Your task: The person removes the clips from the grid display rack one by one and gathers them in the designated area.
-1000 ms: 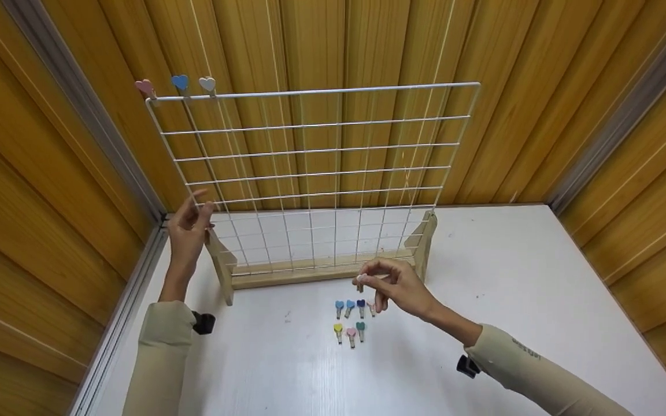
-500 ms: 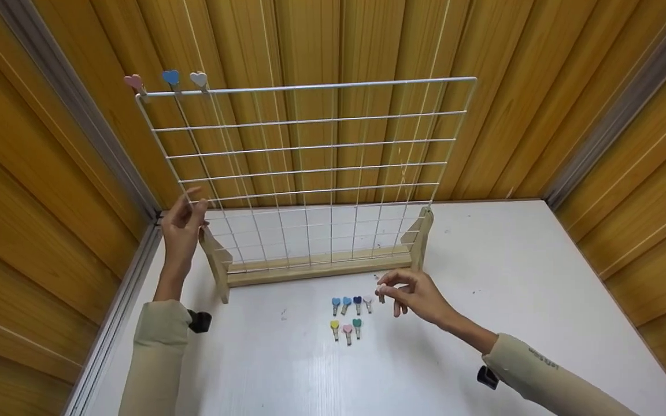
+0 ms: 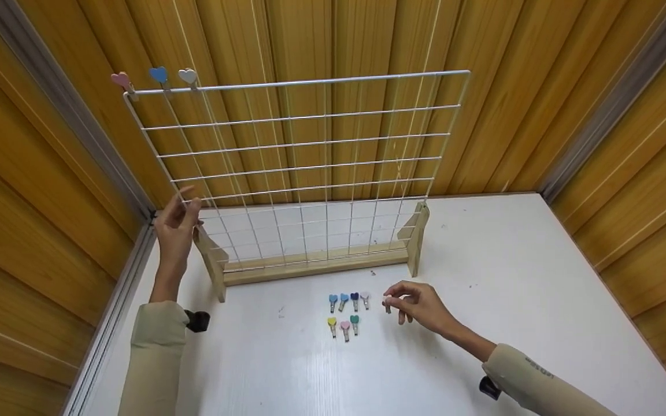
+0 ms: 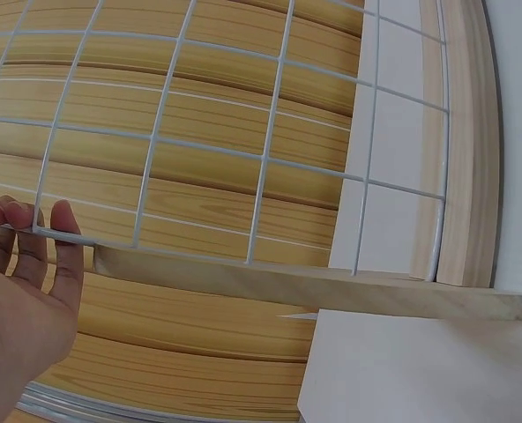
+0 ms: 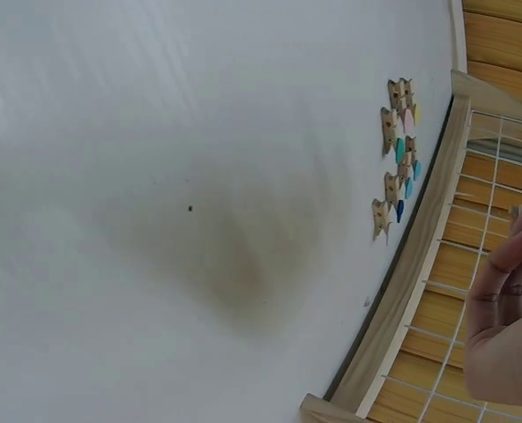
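Note:
My left hand [image 3: 174, 228] holds the left edge of a white wire grid panel [image 3: 326, 80]; in the left wrist view its fingers [image 4: 65, 220] curl over the edge wire. Between thumb and fingers, my right hand [image 3: 422, 303] pinches a small clothespin [image 3: 388, 306] with a whitish head, above the table right of the loose pins. Heart-topped clothespins in pink [image 3: 120, 80], blue [image 3: 158, 74] and white [image 3: 188, 76] are clipped at the left end of the top wire. In the right wrist view the right hand [image 5: 508, 326] shows at the right edge, its clothespin mostly hidden.
Several heart clothespins lie in two rows on the white table [image 3: 483, 346]: light blue [image 3: 333, 299], dark blue [image 3: 355, 296] and pale ones behind, yellow [image 3: 332, 322], pink [image 3: 344, 327] and green [image 3: 355, 319] in front. A wooden stand [image 3: 310, 271] carries the grid. Wood-patterned walls [image 3: 599, 115] surround the table.
My right hand has moved right and nearer to me with the pinched clothespin, away from the rows, uncovering the pale one. My left hand keeps its hold on the grid. The head view has shifted slightly.

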`<state>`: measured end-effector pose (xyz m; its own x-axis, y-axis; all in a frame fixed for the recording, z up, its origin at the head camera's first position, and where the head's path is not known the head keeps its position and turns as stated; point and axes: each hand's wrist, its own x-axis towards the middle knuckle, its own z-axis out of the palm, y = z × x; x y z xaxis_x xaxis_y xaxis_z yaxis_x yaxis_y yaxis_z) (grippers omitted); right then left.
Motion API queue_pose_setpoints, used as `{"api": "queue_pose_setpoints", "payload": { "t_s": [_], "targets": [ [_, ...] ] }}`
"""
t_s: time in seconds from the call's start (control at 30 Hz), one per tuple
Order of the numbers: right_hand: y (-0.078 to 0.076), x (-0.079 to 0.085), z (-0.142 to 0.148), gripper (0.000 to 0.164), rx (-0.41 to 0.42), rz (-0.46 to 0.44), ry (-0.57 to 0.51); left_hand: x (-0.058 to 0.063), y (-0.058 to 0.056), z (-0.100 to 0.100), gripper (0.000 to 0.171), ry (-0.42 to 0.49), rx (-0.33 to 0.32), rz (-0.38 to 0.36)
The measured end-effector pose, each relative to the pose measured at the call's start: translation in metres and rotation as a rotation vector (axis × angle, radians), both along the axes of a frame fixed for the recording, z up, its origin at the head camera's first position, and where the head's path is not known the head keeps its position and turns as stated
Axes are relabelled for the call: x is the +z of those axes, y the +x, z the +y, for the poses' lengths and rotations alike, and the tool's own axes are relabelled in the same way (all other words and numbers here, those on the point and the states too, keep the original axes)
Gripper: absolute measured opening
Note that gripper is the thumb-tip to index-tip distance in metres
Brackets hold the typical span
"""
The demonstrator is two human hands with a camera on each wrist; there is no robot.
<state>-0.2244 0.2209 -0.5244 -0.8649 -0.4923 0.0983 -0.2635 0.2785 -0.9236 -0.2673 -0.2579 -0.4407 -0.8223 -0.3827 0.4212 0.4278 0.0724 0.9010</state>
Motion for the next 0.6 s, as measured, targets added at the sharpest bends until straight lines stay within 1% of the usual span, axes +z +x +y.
{"api": "queue_pose_setpoints", "payload": {
  "t_s": [0.13, 0.23, 0.43, 0.6],
  "targets": [
    [-0.006, -0.013, 0.005, 0.014, 0.002, 0.05, 0.077, -0.002, 0.0, 0.0, 0.024, -0.013, 0.009, 0.003],
    [-0.01, -0.022, 0.006, 0.012, 0.004, 0.055, 0.124, -0.003, 0.0, 0.0, 0.025, -0.018, 0.021, -0.001],
    [-0.011, -0.037, -0.002, 0.012, 0.022, 0.024, 0.205, -0.003, 0.0, 0.001, 0.024, -0.012, 0.022, -0.001],
    [-0.009, -0.05, -0.013, 0.011, 0.03, -0.019, 0.21, -0.003, 0.0, 0.001, 0.024, 0.006, 0.012, 0.007]
  ]
}}
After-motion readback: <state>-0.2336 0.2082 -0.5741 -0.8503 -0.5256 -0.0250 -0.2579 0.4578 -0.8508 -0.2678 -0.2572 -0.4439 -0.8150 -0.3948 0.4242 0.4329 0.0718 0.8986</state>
